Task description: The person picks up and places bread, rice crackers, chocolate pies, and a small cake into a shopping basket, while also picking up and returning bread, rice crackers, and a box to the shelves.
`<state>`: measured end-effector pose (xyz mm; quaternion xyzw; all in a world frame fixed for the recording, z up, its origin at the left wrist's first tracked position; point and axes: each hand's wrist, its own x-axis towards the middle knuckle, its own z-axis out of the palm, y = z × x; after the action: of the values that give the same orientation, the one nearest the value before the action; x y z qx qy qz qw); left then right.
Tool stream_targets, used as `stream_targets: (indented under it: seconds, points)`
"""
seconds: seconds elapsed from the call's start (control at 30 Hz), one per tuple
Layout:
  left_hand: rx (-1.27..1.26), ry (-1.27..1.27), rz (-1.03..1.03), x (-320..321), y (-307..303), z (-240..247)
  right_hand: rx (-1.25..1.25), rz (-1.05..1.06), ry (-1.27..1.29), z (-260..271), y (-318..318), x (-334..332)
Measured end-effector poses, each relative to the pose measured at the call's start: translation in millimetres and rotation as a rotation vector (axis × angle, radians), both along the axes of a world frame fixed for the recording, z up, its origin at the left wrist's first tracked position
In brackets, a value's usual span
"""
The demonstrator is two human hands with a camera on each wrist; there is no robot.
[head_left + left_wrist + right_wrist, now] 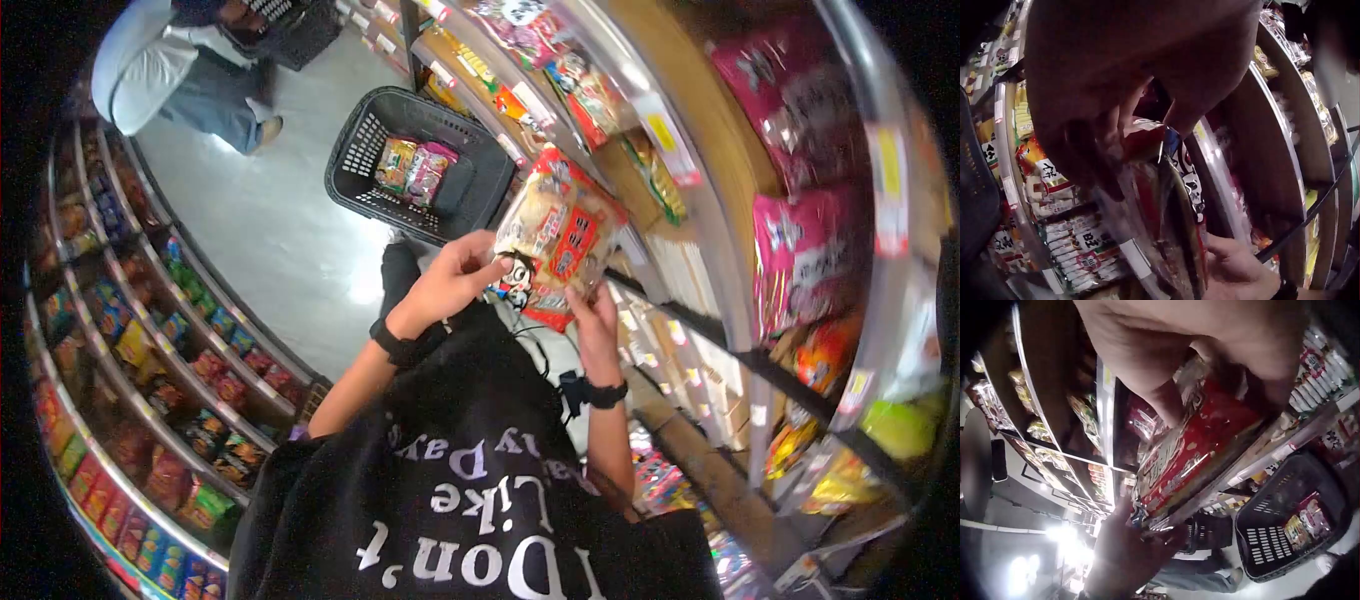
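Packet (572, 235), just right of centre in the head view, is pinched between left hand (455, 285) and right hand (597, 332), and, looking slick, could drop to the floor (225, 205) if either grip eases.

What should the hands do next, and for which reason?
Probably the left hand and right hand should lower the red-trimmed snack bag into the black shopping basket: both grip it, and two snack packs lie there with space beside them.

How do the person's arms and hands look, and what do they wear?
The left hand and right hand are ungloved. Each arm wears a black wristband, the right one with a small dark block. The black fabric sleeves are short.
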<state>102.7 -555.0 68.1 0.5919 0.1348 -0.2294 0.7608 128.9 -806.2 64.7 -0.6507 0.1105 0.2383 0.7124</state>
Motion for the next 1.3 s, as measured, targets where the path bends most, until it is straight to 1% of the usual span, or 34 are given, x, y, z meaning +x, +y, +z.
stream_targets:
  seconds: [0.03, 0.1, 0.13, 0.17, 0.2, 0.23, 0.27, 0.3, 0.37, 0.4, 0.47, 0.5, 0.6, 0.7, 0.73, 0.83, 0.87, 1.0, 1.07, 1.17, 1.2, 1.23, 1.3]
  points:
    - [-0.058, -0.065, 0.078, 2, 4, -5, -0.005, -0.017, 0.025, -6, 8, -2]
    - [-0.048, -0.12, 0.111, 5, 15, -32, -0.104, -0.036, -0.011, -19, 23, 0]
    - [0.032, -0.153, 0.081, 10, 20, -43, -0.131, -0.042, -0.042, -21, 30, 4]
    - [0.109, -0.252, 0.161, 16, 21, -55, -0.181, -0.066, -0.094, -24, 40, 12]
    - [0.132, -0.281, 0.197, 26, 21, -68, -0.23, -0.089, -0.148, -25, 48, 21]
    - [0.165, -0.311, 0.23, 40, 24, -71, -0.269, -0.114, -0.204, -28, 52, 31]
    - [0.191, -0.321, 0.233, 54, 29, -69, -0.379, -0.038, -0.29, -42, 40, 43]
    - [0.226, -0.409, 0.22, 76, 37, -66, -0.34, -0.169, -0.288, -40, 59, 60]
    - [0.289, -0.573, 0.187, 115, 42, -67, -0.284, -0.264, -0.405, -45, 73, 94]
    - [0.335, -0.663, 0.227, 131, 40, -77, -0.26, -0.328, -0.458, -44, 91, 115]
    - [0.425, -0.837, 0.298, 158, 30, -95, -0.293, -0.415, -0.49, -54, 96, 150]
    - [0.494, -0.844, 0.301, 174, 23, -100, -0.303, -0.452, -0.498, -60, 94, 163]
    - [0.655, -0.874, 0.307, 213, 5, -107, -0.412, -0.452, -0.729, -67, 106, 192]
    - [0.84, -0.916, 0.306, 223, -4, -115, -0.466, -0.459, -0.73, -81, 88, 209]
    - [0.872, -0.891, 0.309, 226, -7, -113, -0.47, -0.455, -0.706, -79, 100, 210]
    - [0.894, -0.875, 0.337, 233, -11, -116, -0.481, -0.467, -0.711, -95, 92, 212]
    - [0.889, -0.882, 0.349, 234, -12, -120, -0.499, -0.428, -0.744, -101, 90, 214]
    - [0.927, -0.891, 0.424, 236, -21, -133, -0.529, -0.432, -0.818, -121, 79, 217]
    - [0.898, -0.872, 0.447, 234, -27, -135, -0.559, -0.478, -0.844, -123, 83, 214]
    - [0.797, -0.887, 0.426, 233, -28, -143, -0.656, -0.464, -0.833, -120, 83, 212]
    - [0.785, -0.876, 0.392, 230, -26, -145, -0.72, -0.446, -0.899, -119, 84, 213]
    - [0.798, -0.883, 0.404, 229, -29, -148, -0.64, -0.428, -0.87, -118, 85, 210]
    - [0.837, -0.89, 0.42, 230, -32, -152, -0.66, -0.387, -0.879, -114, 87, 205]
